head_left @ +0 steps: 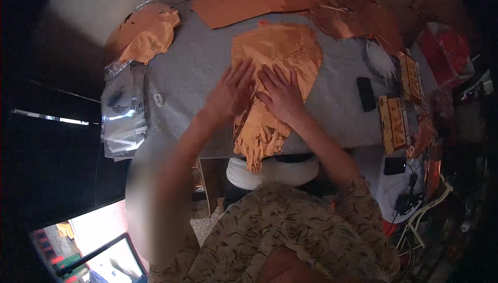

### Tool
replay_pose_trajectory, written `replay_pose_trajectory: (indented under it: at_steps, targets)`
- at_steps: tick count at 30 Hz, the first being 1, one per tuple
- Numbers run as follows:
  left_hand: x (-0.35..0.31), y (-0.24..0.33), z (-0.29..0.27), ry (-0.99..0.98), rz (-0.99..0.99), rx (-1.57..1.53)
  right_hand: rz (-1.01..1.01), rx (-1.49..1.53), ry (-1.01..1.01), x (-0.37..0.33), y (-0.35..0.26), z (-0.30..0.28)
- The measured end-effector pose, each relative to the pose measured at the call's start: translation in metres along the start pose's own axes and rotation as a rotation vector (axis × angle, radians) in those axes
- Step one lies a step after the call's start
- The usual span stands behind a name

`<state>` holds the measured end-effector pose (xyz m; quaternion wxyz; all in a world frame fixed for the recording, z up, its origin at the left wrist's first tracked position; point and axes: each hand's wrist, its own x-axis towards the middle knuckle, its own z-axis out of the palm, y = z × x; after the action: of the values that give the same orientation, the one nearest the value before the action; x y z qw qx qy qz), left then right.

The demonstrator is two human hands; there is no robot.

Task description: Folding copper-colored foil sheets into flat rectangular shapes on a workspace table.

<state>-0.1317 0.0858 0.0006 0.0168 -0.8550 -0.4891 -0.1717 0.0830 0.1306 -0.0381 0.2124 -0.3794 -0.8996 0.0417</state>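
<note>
I see an orange sheet (282, 42), crumpled end (256, 145) near.
Left hand (232, 90) and right hand (284, 93) rest on it, fingers extended, unclenched.

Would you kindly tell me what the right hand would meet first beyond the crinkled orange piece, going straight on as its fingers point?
Beyond the crinkled orange piece, the right hand would probably meet the flat orange sheet near the far edge of the table, though depth is unclear.

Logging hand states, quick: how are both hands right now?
Left hand: open, laid on the orange foil piece.
Right hand: open, laid on the same foil piece.
</note>
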Motion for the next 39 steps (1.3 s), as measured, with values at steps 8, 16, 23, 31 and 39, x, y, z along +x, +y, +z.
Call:
replay_pose_trajectory:
  at_steps: [8, 16, 23, 31, 39]
  targets:
    - [0.055, -0.027, 0.054, 0.091, -0.071, 0.020, -0.014, -0.015, 0.077, -0.004, 0.003, 0.008]
    - [0.050, -0.027, 0.065, 0.081, -0.015, 0.146, -0.010, 0.025, 0.056, -0.004, 0.007, 0.007]
    - [0.053, -0.018, 0.057, 0.064, -0.147, 0.072, -0.014, 0.061, 0.031, -0.002, 0.008, 0.004]
    - [0.049, -0.015, 0.056, 0.054, -0.169, 0.007, 0.095, 0.172, -0.034, 0.010, 0.025, -0.013]
    - [0.049, -0.011, 0.055, 0.101, -0.166, 0.046, 0.219, 0.189, 0.244, 0.042, 0.082, -0.022]
